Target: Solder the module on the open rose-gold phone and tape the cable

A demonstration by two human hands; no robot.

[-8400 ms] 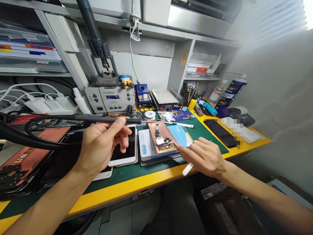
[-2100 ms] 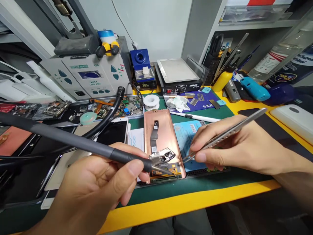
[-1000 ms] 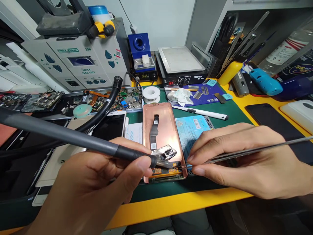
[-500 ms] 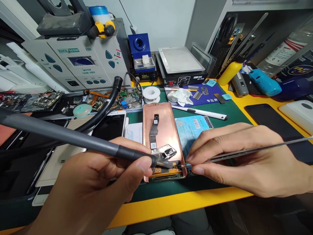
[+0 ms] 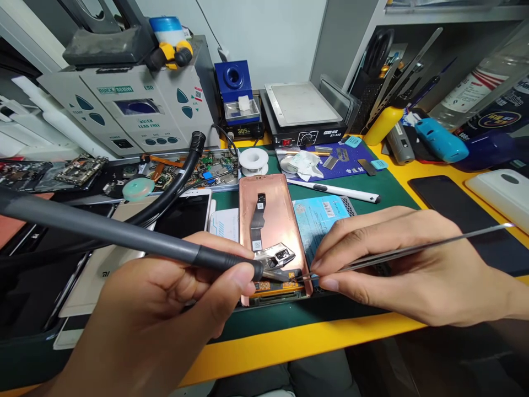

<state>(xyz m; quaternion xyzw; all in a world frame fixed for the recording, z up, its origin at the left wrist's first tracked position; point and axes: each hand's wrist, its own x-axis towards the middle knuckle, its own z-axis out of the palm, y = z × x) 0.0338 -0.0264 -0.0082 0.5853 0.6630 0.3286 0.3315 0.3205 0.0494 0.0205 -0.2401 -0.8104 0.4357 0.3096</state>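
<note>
My left hand [image 5: 165, 314] is closed around the dark grey handle of a soldering iron [image 5: 144, 234]. Its metal tip points right, over the lower end of a copper-coloured phone panel [image 5: 276, 209]. My right hand [image 5: 397, 259] pinches a pair of thin tweezers [image 5: 380, 256], their points close to the iron's tip. Both tips meet at an orange flex cable [image 5: 268, 289] along the panel's bottom edge; whether they touch it, I cannot tell. On the panel lie a black ribbon cable [image 5: 258, 220] and a crumpled silvery piece [image 5: 275, 255] with a black connector.
Behind stand a grey rework station [image 5: 128, 110], a soldering station [image 5: 243, 130] reading 385 and a flat heating plate [image 5: 306, 105]. A solder spool [image 5: 253, 161] and white pen-like tool [image 5: 334, 190] lie beyond the panel. Phones [image 5: 182, 215] lie left, a dark phone [image 5: 458, 220] right.
The whole view has shifted slightly, moving things at the right a little left. Both hands keep their grips, with the iron and tweezer tips still together over the panel's lower end.
</note>
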